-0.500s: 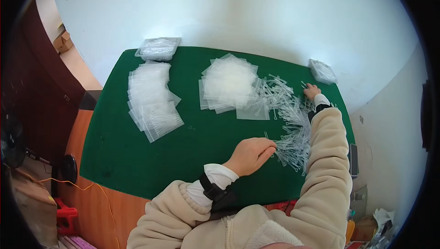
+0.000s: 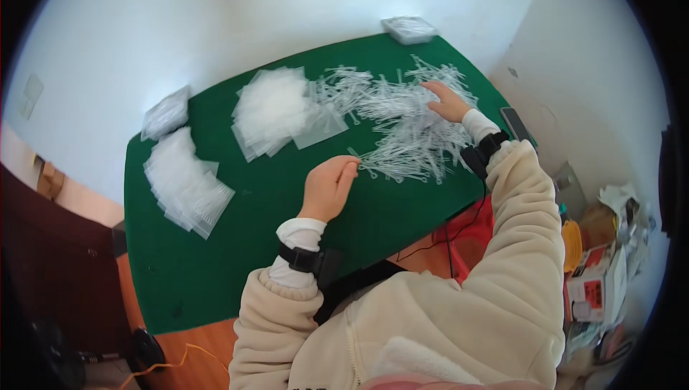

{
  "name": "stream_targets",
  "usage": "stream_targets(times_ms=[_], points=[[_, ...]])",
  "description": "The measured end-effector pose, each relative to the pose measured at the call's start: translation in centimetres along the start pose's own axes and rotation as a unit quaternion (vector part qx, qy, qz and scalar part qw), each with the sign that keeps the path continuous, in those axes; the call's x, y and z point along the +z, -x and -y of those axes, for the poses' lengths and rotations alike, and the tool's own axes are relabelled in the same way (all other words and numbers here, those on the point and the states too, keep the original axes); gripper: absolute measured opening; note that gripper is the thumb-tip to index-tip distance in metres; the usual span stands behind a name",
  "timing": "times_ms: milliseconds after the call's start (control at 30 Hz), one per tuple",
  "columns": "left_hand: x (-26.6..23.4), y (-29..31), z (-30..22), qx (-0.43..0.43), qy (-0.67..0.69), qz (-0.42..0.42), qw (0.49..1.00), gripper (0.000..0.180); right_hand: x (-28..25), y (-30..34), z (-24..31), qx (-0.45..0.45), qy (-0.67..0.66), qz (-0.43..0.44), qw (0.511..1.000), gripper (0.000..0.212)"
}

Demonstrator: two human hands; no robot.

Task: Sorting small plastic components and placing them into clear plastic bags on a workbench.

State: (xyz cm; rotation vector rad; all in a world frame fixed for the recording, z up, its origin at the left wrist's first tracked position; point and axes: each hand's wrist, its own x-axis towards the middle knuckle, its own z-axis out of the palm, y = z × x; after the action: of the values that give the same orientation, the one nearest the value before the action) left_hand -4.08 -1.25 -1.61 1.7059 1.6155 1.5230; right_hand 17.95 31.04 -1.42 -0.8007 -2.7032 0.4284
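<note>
A large pile of thin, silvery-clear looped sticks (image 2: 402,149) spreads over the right half of the green table. My left hand (image 2: 329,188) is closed in a pinch at the pile's near left edge, and a few stick ends poke out above its fingertips. Over the right part of the pile, my right hand (image 2: 446,101) reaches with fingers stretched and thumb apart, nothing visible in it. Left of the pile lies a fanned heap of clear flat bags (image 2: 276,110). Farther left, a row of overlapping clear bags (image 2: 190,185) shows sticks inside the nearest one.
Clear-wrapped packs stand at the table's back left (image 2: 166,114) and back right (image 2: 409,29). A dark phone-like object (image 2: 515,124) rests by the right edge. Below are a red stool (image 2: 470,236) and cluttered boxes (image 2: 596,282). The green tabletop (image 2: 194,275) meets a white wall behind.
The view has swung to the right. My right hand has come back from the table's far right edge onto the pile, its fingers now spread. My left hand stays pinched at the pile's near edge.
</note>
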Motion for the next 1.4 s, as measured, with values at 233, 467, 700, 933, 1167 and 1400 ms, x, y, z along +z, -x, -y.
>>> stream_targets(times_ms=[233, 467, 700, 933, 1167, 1400], points=[[0.6, -0.2, -0.2, 0.005, -0.006, 0.030, 1.000, 0.022, -3.4, 8.6, -9.7, 0.323, -0.071, -0.150, 0.932, 0.052], [0.6, 0.1, 0.2, 0.000, -0.042, 0.072, 0.997, 0.023, 1.2, 9.5, -5.8, 0.402, -0.095, -0.142, 0.900, 0.062], [0.8, 0.2, -0.4, -0.023, -0.051, 0.103, 0.993, 0.026, 4.9, 5.2, 1.9, 0.378, 0.046, -0.141, 0.914, 0.082], [0.7, 0.4, 0.0, -0.032, -0.063, 0.119, 0.990, 0.026, 5.9, 1.4, 7.1, 0.308, 0.142, -0.050, 0.939, 0.087], [0.6, 0.1, -0.1, -0.028, -0.085, 0.133, 0.987, 0.028, 7.6, -1.5, 10.5, 0.244, 0.145, -0.037, 0.958, 0.084], [0.7, 0.1, -0.2, -0.031, -0.113, 0.146, 0.982, 0.027, 10.0, -3.9, 13.5, 0.127, 0.146, -0.018, 0.981, 0.080]])
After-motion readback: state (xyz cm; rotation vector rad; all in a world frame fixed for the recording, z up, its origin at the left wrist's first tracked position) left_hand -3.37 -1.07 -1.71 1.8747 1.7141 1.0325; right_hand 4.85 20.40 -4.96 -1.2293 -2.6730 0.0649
